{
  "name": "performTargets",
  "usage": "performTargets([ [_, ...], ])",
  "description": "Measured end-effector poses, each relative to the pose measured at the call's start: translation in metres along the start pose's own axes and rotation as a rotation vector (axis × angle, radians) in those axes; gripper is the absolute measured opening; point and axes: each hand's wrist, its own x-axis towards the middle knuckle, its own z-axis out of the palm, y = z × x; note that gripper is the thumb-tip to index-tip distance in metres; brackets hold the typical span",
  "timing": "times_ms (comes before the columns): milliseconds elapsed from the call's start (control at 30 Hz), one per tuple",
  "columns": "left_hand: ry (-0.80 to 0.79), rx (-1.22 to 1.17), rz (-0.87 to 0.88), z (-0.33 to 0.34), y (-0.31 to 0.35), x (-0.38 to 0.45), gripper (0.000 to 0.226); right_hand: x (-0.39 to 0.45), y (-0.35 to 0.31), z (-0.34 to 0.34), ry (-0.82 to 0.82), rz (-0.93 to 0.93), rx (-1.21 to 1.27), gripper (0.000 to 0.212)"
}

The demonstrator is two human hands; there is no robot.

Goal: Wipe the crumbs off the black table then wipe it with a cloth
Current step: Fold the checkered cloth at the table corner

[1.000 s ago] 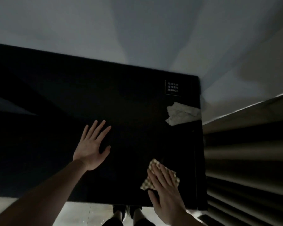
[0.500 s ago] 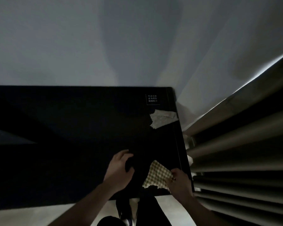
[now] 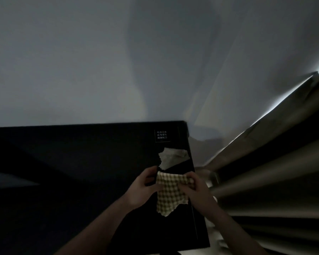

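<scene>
You have one long black table (image 3: 72,172) under you, dim and dark, running from the left edge to its right end by the pale pleated curtain (image 3: 265,172). Your left hand (image 3: 143,188) is raised over the table's right end, fingers curled round the upper left corner of one checked yellow-and-white cloth (image 3: 168,194). The cloth hangs down between your two hands, lifted above the tabletop, its lower edge ragged and loose. Just beyond it lies one crumpled white paper napkin (image 3: 173,159) flat on the table near the right edge. Behind the napkin is one small square label with white writing (image 3: 162,136), three short lines, too small to read. Your right hand (image 3: 199,190) pinches the cloth's upper right corner, fingers bent over the fabric.
</scene>
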Motion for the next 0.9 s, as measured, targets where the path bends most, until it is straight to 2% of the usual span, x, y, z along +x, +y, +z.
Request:
performTargets([
  [100,0.024,-0.091,0.005,0.009,0.027,0.011,0.056,0.012,-0.025,-0.017,-0.026,-0.031,0.077,0.015],
  [233,0.079,-0.173,-0.004,0.017,0.037,0.018,0.021,0.033,-0.028,-0.030,0.040,0.030,0.189,0.016],
  [367,0.254,-0.263,-0.047,0.029,0.038,0.034,0.018,0.054,-0.014,-0.034,-0.042,0.157,0.229,0.020],
  [467,0.321,-0.142,-0.105,0.031,0.033,0.058,0.014,0.080,0.002,-0.031,-0.016,0.170,0.114,0.022],
  [667,0.279,0.244,-0.240,0.010,0.027,0.118,0.037,0.152,0.008,-0.025,0.026,0.183,-0.076,0.029],
  [767,0.330,0.312,-0.224,-0.005,0.038,0.156,0.044,0.192,0.004,-0.024,0.012,0.231,-0.084,0.018],
  [900,0.397,0.353,-0.136,-0.018,0.065,0.209,0.055,0.252,-0.010,-0.027,0.110,0.191,-0.113,0.020],
])
